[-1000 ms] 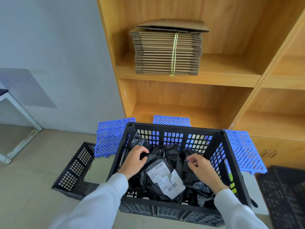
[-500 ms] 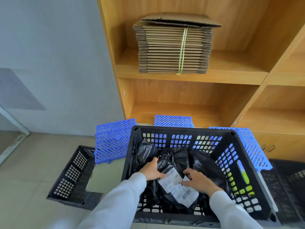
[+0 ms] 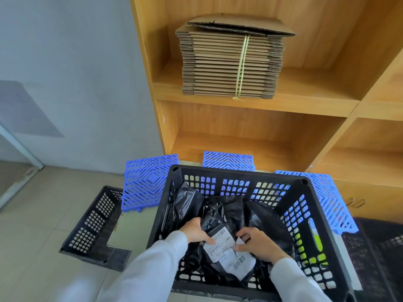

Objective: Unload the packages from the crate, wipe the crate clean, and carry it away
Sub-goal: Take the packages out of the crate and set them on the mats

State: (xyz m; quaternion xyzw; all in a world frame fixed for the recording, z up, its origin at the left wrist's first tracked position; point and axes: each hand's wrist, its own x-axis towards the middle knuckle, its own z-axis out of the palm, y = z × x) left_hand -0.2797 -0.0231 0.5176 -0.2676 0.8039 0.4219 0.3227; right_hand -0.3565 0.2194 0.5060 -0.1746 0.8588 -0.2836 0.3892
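Both hands are down inside the black crate [image 3: 237, 173], working on one black package [image 3: 220, 253] that lies near the crate's near wall. The left hand [image 3: 196, 233] grips the package's left edge, its thumb curled over onto the white shipping label [image 3: 229, 250]. The right hand [image 3: 258, 245] takes hold from the other side, fingers bent and pinching the label and the film beneath it (a loose corner of label stands up just at its fingertips). So each grip is clenched on the same package, and the two hands sit close together with the label between them.

Beyond the two grips, toward the crate's far wall, more black packages [image 3: 233, 210] stand crumpled against one another; one leans up the left wall above the left hand, another lies just right of the right hand. The crate rests on blue plastic grid mats [image 3: 150, 182] that show past its far rim and to either side.

Well left of the left grip, a second black crate [image 3: 96, 223], lower and partly folded, sits on the tiled floor [image 3: 39, 247]. Far beyond both hands rises a wooden shelf unit [image 3: 305, 127], and on its upper shelf a tied bundle of flattened cardboard boxes [image 3: 231, 62] is held by a yellow string. White sleeves cover both forearms.
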